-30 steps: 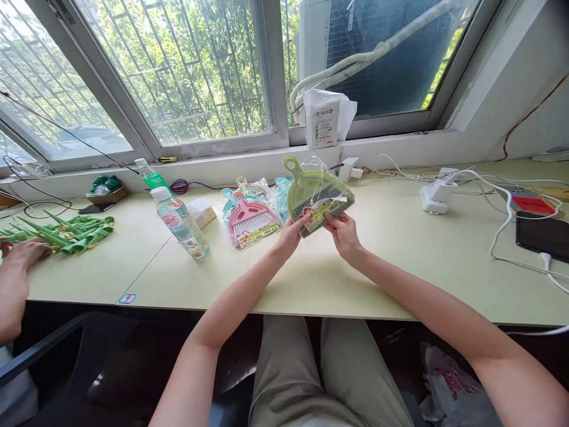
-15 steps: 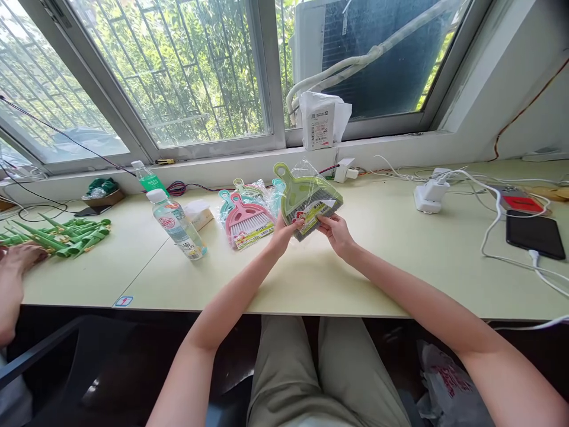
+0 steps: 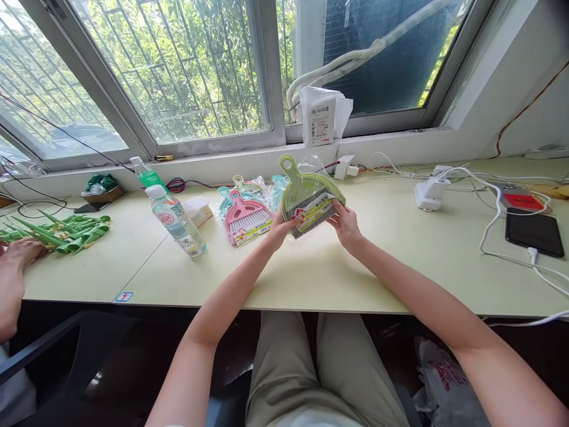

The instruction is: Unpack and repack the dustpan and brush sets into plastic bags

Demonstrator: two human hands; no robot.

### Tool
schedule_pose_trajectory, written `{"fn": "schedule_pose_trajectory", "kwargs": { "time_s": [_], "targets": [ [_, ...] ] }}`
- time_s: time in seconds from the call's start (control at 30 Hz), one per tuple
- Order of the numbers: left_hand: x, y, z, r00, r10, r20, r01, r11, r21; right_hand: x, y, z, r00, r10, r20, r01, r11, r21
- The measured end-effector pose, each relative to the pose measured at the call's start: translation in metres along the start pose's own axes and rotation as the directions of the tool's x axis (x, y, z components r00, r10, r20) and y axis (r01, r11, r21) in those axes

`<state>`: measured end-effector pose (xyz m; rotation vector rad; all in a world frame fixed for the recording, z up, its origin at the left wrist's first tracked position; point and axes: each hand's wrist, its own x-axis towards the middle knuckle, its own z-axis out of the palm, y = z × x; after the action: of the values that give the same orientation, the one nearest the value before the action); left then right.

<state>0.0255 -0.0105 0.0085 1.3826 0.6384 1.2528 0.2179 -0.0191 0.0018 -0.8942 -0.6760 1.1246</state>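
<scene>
L hand (image 3: 280, 229) & R hand (image 3: 347, 227) both grip the green dustpan-and-brush set (image 3: 304, 187), tilted above the bench (image 3: 311, 279), nr the pink set (image 3: 249, 216). Risk: prob. slick plastic wrap (image 3: 313, 163) could slip if 1 hand loosens, dropping it.

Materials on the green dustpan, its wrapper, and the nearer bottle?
Green dustpan: likely molded plastic, smooth with a slight sheen, evenly colored.
Wrapper: thin clear film, probably plastic; creases and glints show around the pan.
Nearer bottle: transparent and glossy, see-through walls; probably plastic, though glass can't be excluded by look alone.
</scene>
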Motion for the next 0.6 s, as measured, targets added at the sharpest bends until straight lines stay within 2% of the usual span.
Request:
{"fn": "schedule_pose_trajectory", "kwargs": {
  "time_s": [0.3, 0.4, 0.53, 0.6],
  "targets": [
    [-0.001, 0.004, 0.001, 1.0, 0.007, 0.005, -0.007, 1.0, 0.0, 0.003, 0.001, -0.003, 0.998, 0.045, 0.035, -0.045, 0.999, 0.007],
    [-0.002, 0.009, 0.002, 0.999, 0.018, -0.027, -0.018, 1.0, 0.001, 0.003, 0.0, -0.001, 0.993, 0.031, 0.112, -0.036, 0.998, 0.045],
    [-0.002, 0.014, 0.002, 0.997, 0.034, -0.068, -0.033, 0.999, 0.007, -0.001, -0.001, 0.003, 0.962, 0.021, 0.271, -0.031, 0.999, 0.03],
    [-0.002, 0.016, 0.002, 0.997, 0.038, -0.074, -0.037, 0.999, 0.011, -0.003, 0.001, 0.004, 0.956, 0.032, 0.292, -0.033, 0.999, -0.002]
  ]
}}
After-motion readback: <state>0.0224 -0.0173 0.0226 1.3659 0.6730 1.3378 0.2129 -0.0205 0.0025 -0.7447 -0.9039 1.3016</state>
